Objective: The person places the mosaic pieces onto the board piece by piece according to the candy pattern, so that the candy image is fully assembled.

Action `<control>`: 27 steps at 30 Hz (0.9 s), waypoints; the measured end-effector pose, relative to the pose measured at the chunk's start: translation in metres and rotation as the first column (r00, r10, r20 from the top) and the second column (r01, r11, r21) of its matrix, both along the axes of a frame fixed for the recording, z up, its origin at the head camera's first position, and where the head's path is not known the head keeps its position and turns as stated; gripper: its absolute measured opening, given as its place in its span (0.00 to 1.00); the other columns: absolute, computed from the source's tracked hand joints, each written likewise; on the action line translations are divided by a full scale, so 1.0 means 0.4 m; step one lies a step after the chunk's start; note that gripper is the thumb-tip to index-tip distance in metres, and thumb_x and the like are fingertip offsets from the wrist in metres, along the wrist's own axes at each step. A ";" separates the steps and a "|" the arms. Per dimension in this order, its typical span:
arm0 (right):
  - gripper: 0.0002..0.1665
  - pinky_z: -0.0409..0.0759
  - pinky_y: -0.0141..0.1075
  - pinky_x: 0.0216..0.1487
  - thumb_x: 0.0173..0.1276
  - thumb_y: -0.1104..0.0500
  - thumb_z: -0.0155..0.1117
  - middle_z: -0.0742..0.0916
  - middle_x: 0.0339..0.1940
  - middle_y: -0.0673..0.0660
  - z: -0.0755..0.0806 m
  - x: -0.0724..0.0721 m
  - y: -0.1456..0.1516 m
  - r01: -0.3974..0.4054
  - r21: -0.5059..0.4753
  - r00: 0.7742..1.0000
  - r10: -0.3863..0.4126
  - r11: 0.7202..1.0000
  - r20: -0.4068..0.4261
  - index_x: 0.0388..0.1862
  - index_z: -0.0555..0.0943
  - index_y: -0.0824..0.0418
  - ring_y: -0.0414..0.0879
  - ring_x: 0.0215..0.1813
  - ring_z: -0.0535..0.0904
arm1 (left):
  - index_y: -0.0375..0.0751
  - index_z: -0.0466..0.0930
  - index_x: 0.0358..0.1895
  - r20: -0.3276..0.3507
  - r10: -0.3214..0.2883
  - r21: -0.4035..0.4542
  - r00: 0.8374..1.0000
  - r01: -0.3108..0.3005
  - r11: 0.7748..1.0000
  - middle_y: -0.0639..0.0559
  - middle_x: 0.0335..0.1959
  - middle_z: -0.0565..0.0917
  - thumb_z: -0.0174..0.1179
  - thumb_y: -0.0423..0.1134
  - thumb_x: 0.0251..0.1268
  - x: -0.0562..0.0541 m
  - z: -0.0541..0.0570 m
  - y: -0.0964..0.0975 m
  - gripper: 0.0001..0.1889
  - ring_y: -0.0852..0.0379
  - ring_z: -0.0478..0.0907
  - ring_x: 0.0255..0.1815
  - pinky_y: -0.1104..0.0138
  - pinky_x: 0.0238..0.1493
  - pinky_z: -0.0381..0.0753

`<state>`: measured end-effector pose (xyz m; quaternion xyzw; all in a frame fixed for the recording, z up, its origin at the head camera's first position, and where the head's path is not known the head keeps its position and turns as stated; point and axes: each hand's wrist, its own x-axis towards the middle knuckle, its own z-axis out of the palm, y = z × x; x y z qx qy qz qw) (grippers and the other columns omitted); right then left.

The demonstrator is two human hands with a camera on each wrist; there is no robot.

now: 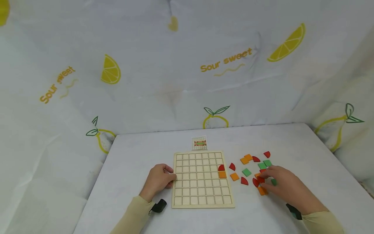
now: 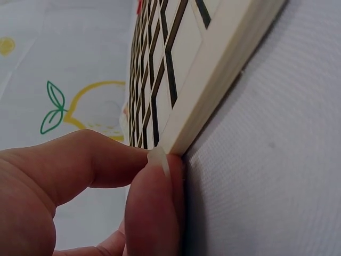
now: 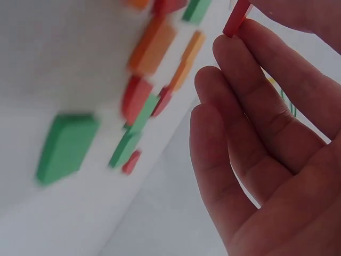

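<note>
A pale wooden grid board (image 1: 193,191) lies flat on the white table. On its right column sit a red quarter-circle piece (image 1: 221,167) and, just below, an orange square (image 1: 222,175). My left hand (image 1: 158,179) grips the board's left edge between thumb and fingers, seen close up at the board's rim (image 2: 200,96) in the left wrist view. To the right of the board, my right hand (image 1: 283,182) pinches a red quarter-circle piece (image 3: 237,18) between thumb and fingertips, above the loose pieces. Its remaining fingers are loosely bent.
Loose pieces lie right of the board: several orange squares (image 1: 234,176), green squares (image 1: 246,172) and red quarter circles (image 1: 244,181). A small pattern card (image 1: 199,143) with a coloured grid lies behind the board. White cloth with lemon prints (image 1: 216,121) hangs behind the table.
</note>
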<state>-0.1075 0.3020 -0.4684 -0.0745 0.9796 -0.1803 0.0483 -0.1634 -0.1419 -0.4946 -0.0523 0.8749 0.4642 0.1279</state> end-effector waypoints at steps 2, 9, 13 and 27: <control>0.15 0.89 0.54 0.54 0.63 0.52 0.84 0.89 0.47 0.50 0.002 -0.011 -0.030 -0.020 -0.009 1.000 0.020 1.000 -0.016 0.48 0.92 0.52 0.51 0.51 0.84 | 0.37 0.85 0.44 0.002 0.000 0.003 1.000 0.000 1.000 0.47 0.26 0.85 0.72 0.35 0.62 0.000 -0.002 0.001 0.10 0.57 0.84 0.20 0.66 0.27 0.84; 0.12 0.87 0.40 0.47 0.63 0.55 0.84 0.88 0.44 0.42 -0.006 -0.044 -0.139 -0.119 -0.021 0.991 0.117 0.993 -0.060 0.45 0.92 0.47 0.42 0.47 0.82 | 0.38 0.84 0.44 0.016 0.006 0.012 1.000 -0.006 1.000 0.48 0.26 0.86 0.72 0.36 0.61 -0.001 -0.003 -0.001 0.10 0.58 0.84 0.21 0.66 0.28 0.84; 0.13 0.82 0.31 0.41 0.62 0.57 0.85 0.85 0.39 0.38 -0.015 -0.043 -0.187 -0.168 -0.037 0.985 0.166 0.985 -0.050 0.44 0.92 0.46 0.36 0.41 0.78 | 0.37 0.84 0.44 0.018 0.001 0.010 1.000 -0.001 1.000 0.49 0.25 0.86 0.72 0.36 0.61 -0.001 -0.001 -0.004 0.11 0.58 0.84 0.20 0.67 0.27 0.84; 0.12 0.86 0.34 0.47 0.62 0.55 0.85 0.84 0.39 0.38 -0.010 -0.040 -0.251 -0.222 0.023 0.973 0.223 0.975 -0.057 0.44 0.92 0.47 0.35 0.44 0.77 | 0.38 0.84 0.45 0.053 0.010 0.017 0.999 -0.011 1.000 0.48 0.26 0.87 0.71 0.36 0.61 -0.013 -0.007 -0.004 0.11 0.58 0.84 0.21 0.67 0.28 0.85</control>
